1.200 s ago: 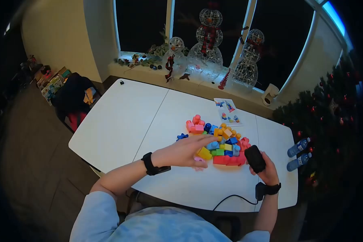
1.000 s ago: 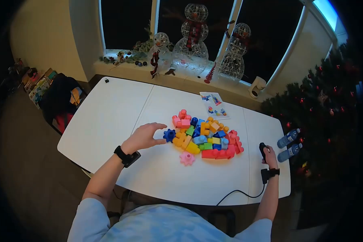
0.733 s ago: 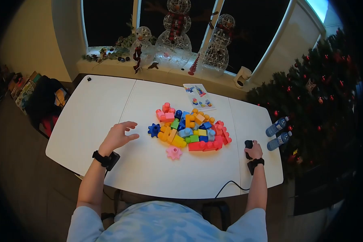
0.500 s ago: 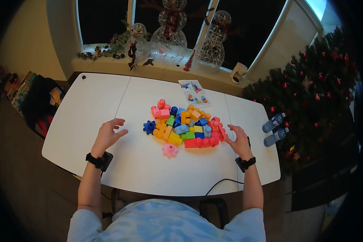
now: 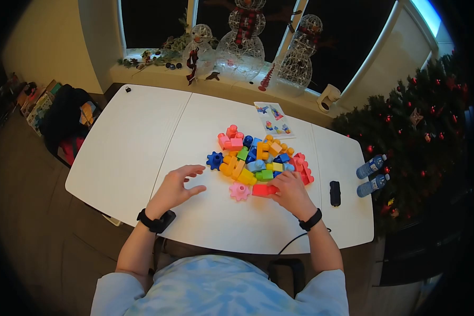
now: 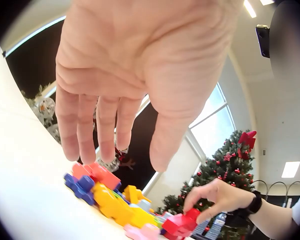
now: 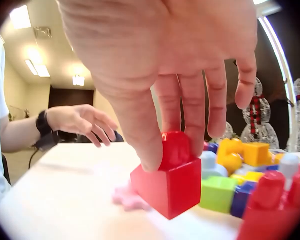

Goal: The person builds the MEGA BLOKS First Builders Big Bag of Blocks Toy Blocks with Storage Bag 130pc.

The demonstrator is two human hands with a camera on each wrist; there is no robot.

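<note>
My right hand [image 5: 292, 196] pinches a red toy building block [image 7: 170, 189] by its rounded stud, thumb on one side and fingers on the other. That block is at the near edge of a pile of colourful blocks. My left hand [image 5: 171, 194] hovers over the white table, left of the pile, its fingers relaxed and thumb apart, holding nothing. Close to it are a dark blue gear-shaped piece [image 5: 214, 160] and a pink gear-shaped piece [image 5: 240, 191]. Yellow blocks [image 6: 112, 202] and a green block [image 7: 217, 192] lie among the pile. More red blocks [image 5: 303, 167] sit at its right side.
A sheet with block pictures [image 5: 274, 120] lies behind the pile on the white table [image 5: 126, 142]. To the right are a black oblong device [image 5: 335, 194] and two water bottles [image 5: 371, 166]. A black cable [image 5: 295, 242] runs near the front edge.
My right hand has put down the black device at the right, moved left to the pile and taken hold of a red block. My left hand has drawn back from over the pile.
</note>
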